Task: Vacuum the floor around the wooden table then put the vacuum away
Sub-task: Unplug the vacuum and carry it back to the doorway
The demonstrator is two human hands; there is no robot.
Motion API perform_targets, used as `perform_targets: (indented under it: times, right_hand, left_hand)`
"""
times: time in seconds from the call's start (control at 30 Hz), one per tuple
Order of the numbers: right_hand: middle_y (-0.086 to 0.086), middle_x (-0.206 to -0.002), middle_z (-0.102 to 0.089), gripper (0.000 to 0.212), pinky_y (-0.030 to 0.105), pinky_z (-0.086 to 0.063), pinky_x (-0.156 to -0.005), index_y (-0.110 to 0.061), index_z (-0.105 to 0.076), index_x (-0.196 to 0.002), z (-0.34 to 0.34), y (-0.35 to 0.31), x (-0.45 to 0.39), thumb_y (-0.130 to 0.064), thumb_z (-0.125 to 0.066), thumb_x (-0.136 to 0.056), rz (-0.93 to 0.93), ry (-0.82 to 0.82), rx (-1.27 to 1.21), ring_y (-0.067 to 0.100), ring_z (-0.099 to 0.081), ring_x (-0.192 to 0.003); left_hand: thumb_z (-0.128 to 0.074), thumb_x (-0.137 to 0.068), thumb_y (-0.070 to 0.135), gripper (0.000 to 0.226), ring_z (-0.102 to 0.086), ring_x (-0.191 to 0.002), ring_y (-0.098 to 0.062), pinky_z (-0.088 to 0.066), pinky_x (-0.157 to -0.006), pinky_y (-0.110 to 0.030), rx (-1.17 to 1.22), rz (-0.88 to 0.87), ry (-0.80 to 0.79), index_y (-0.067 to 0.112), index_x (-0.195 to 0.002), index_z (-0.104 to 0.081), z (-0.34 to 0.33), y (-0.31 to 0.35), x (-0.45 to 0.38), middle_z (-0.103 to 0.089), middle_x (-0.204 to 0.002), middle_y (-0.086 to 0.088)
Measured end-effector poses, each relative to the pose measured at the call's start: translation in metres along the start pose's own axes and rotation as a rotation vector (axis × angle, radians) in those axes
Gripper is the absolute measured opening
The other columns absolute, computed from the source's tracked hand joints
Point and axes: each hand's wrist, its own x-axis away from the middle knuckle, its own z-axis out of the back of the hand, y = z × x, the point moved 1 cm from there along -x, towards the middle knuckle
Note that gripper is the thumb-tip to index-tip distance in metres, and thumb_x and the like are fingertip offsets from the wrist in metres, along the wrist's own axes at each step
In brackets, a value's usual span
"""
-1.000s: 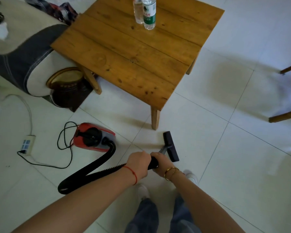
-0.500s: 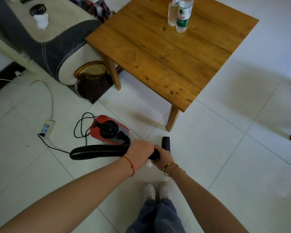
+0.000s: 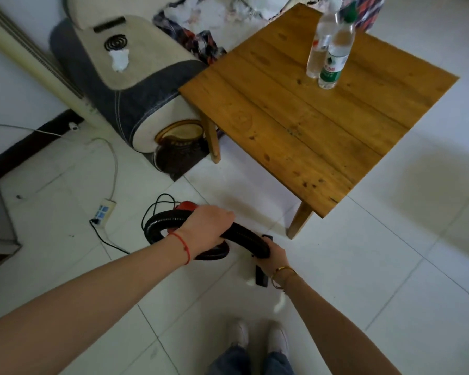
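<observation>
The wooden table point(image 3: 303, 125) stands ahead on the white tile floor, with two clear bottles point(image 3: 332, 50) on its top. The black ribbed vacuum hose point(image 3: 244, 235) curls into a loop in front of me. My left hand point(image 3: 205, 231) is closed around the hose and covers most of the red vacuum body point(image 3: 186, 205). My right hand point(image 3: 272, 257) grips the hose's rigid end, and the black floor nozzle point(image 3: 261, 277) pokes out below it. The near table leg point(image 3: 299, 220) is just right of the hose.
A white power strip point(image 3: 104, 211) with the vacuum's black cord point(image 3: 111, 243) lies on the floor at left. A grey-and-cream sofa arm point(image 3: 136, 85) and a brown pot point(image 3: 179, 150) sit beside the table's left leg. My white shoes point(image 3: 260, 335) are below.
The view has swung to the left and nearer the vacuum. The hose has been gathered from a long stretch into a loop, and my left hand has moved over the red body.
</observation>
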Motion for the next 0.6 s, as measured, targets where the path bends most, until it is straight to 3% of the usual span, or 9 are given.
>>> perform_targets:
  times: [0.1,0.33,0.43,0.6]
  right_hand:
    - [0.013,-0.114,-0.065,0.036,0.027,-0.043,-0.089,-0.01,-0.059,-0.119,-0.003,-0.007,-0.011,-0.009,-0.064,-0.084,-0.036,-0.005,-0.051,0.03,-0.059,-0.109]
    - [0.013,-0.112,-0.066,0.036,0.033,-0.048,-0.09,-0.012,-0.061,-0.116,-0.03,-0.027,-0.023,-0.004,-0.064,-0.082,-0.16,0.097,-0.168,0.031,-0.06,-0.107]
    - [0.013,-0.108,-0.067,0.04,0.036,-0.051,-0.09,-0.012,-0.06,-0.117,-0.05,-0.041,-0.024,-0.001,-0.064,-0.078,-0.216,0.137,-0.223,0.031,-0.061,-0.103]
    - [0.008,-0.095,-0.066,0.036,0.03,-0.048,-0.082,-0.011,-0.062,-0.11,-0.085,-0.063,-0.028,-0.004,-0.067,-0.076,-0.251,0.212,-0.284,0.029,-0.062,-0.097]
  left_hand:
    - [-0.061,-0.084,0.034,0.034,-0.06,-0.094,-0.02,-0.047,-0.077,-0.032,0.067,0.021,0.04,0.019,-0.113,-0.051,0.002,-0.033,0.001,-0.061,-0.104,0.001]
    - [-0.061,-0.082,0.04,0.027,-0.06,-0.084,-0.021,-0.039,-0.063,-0.028,0.198,0.078,0.139,0.02,-0.093,-0.047,-0.018,-0.13,0.006,-0.058,-0.089,0.001]
    - [-0.062,-0.08,0.046,0.031,-0.058,-0.076,-0.02,-0.034,-0.06,-0.026,0.301,0.105,0.129,0.026,-0.083,-0.039,-0.029,-0.165,0.006,-0.045,-0.075,0.007]
    - [-0.065,-0.079,0.043,0.035,-0.063,-0.08,-0.022,-0.052,-0.068,-0.034,0.409,0.138,0.129,0.016,-0.1,-0.058,-0.055,-0.202,0.005,-0.062,-0.086,-0.001]
